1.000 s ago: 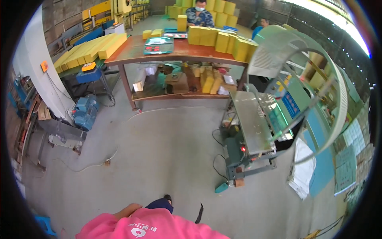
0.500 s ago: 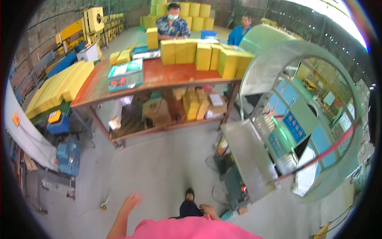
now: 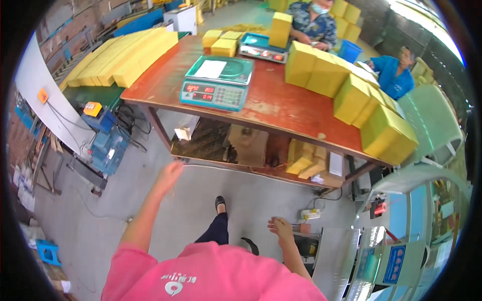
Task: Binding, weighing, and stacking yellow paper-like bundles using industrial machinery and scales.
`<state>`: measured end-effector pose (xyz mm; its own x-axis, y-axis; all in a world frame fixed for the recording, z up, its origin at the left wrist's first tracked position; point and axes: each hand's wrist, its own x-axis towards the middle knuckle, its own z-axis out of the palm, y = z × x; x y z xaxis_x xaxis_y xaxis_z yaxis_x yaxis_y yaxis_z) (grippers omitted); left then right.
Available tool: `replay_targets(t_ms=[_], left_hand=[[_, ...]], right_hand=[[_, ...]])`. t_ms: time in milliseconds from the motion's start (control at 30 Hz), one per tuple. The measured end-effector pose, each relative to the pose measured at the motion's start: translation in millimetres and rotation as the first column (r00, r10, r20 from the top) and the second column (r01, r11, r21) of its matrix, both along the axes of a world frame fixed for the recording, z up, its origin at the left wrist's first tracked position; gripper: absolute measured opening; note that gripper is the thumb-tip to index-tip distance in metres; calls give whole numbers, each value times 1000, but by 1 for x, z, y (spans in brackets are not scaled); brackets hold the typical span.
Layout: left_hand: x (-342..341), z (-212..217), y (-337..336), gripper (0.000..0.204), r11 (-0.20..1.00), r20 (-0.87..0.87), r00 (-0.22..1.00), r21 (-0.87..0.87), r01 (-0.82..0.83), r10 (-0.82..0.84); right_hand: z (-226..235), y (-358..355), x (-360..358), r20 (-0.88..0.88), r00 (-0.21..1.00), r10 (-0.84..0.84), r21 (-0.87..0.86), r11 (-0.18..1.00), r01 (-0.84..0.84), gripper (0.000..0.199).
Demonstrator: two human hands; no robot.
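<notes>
My left hand is raised in front of the table, its fingers curled together. Whatever it may hold is too small to make out; a faint thin strand seems to show below it. My right hand hangs at my right side with loosely bent, parted fingers and nothing in it. Ahead stands a red-topped table. On its near left part sits a teal weighing scale with a white paper on its pan. Neither hand touches the table or the scale.
Yellow boxes line the table's right side. More yellow blocks lie in a row at left, near a blue motor. Two people sit beyond the table. A machine with a metal tray stands at right; a power strip lies nearby.
My view has swung right and come closer to the table, so the scale looks larger. My left hand reaches farther forward. More of my right hand and forearm now shows.
</notes>
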<state>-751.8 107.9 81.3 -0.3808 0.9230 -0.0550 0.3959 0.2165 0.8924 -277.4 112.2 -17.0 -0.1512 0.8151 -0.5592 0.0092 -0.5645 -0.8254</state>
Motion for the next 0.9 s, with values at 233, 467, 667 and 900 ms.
replay_targets(t_ms=[233,467,667,900], left_hand=[[-25,102,275,47,944,-579,795,329,29,178],[-60,106,411,87,987,-722,691,-83,-135,34],[-80,98,402,82,990,-715,699,-100,-99,-2],[-68,130,427,68,988,-522,853,-119,-98,22]], right_hand=[[39,111,-141,-188,942,278,-74,952,-296,33],[80,218,-162,-224,923,313,47,950,-310,36],[124,307,-168,-276,838,472,84,880,-468,37],[195,434,-180,-212,736,643,217,765,-606,25]])
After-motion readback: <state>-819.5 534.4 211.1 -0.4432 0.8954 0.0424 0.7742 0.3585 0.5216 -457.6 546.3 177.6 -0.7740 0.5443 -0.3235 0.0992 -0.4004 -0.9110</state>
